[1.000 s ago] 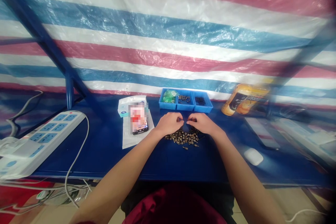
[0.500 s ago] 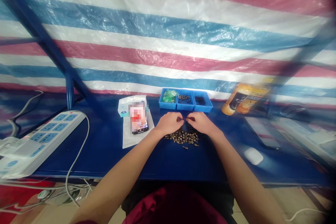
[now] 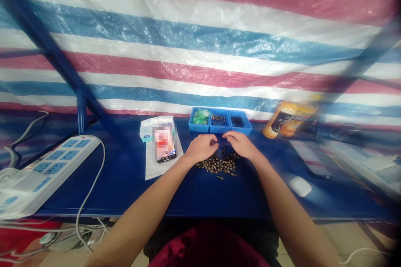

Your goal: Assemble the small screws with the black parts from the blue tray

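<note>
My left hand [image 3: 203, 148] is over the left side of a pile of small brass-coloured, screw-like metal parts [image 3: 219, 165], its fingers curled together. Any part in those fingers is too small to make out. Opposite it, my right hand [image 3: 238, 143] is above the pile's right side with thumb and forefinger pinched; what lies between them is unclear. A small gap separates the two hands. Just beyond them stands a blue three-compartment tray [image 3: 219, 129]. Its left compartment holds a green plastic bundle [image 3: 201, 116], the middle one small metal parts [image 3: 218, 119], the right one small dark parts [image 3: 237, 121].
A phone [image 3: 166, 144] lies on white packaging [image 3: 151, 169] at left. Further left is a power strip [image 3: 61, 167] with a trailing cable. At right are yellow-labelled bottles [image 3: 283, 119], a white case [image 3: 300, 186] and a flat slab [image 3: 310, 158]. A striped sheet [image 3: 175, 66] hangs behind.
My right hand has shifted slightly up and away from the left, widening the gap and showing more of the pile. The view has tilted a little.
</note>
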A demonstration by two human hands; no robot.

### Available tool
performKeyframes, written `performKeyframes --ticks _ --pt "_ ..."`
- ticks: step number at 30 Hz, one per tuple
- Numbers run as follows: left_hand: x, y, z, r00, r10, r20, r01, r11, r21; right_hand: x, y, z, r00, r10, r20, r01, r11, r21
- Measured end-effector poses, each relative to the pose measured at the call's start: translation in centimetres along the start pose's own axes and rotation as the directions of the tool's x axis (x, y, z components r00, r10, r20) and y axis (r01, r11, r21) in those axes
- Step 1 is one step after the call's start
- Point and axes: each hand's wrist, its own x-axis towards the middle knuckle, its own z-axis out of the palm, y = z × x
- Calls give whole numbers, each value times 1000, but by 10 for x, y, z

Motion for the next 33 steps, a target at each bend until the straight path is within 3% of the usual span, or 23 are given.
performKeyframes --ticks 4,11,19,23,33 --pt "1 3 -1 997 61 -55 -65 996 -68 3 5 5 997 71 29 -75 973 218" --pt "2 9 -2 976 148 -162 -175 970 -169 3 -9 11 996 80 47 -92 810 579" --pt "-1 12 -6 965 115 -238 -156 974 -164 0 -27 14 974 219 52 -199 726 658" --pt "-2 15 -8 965 130 -228 -175 966 -192 -1 -30 19 973 225 57 -201 691 695" --pt "-1 13 -8 962 124 -244 -175 964 -200 2 -27 21 994 87 61 -107 809 577"
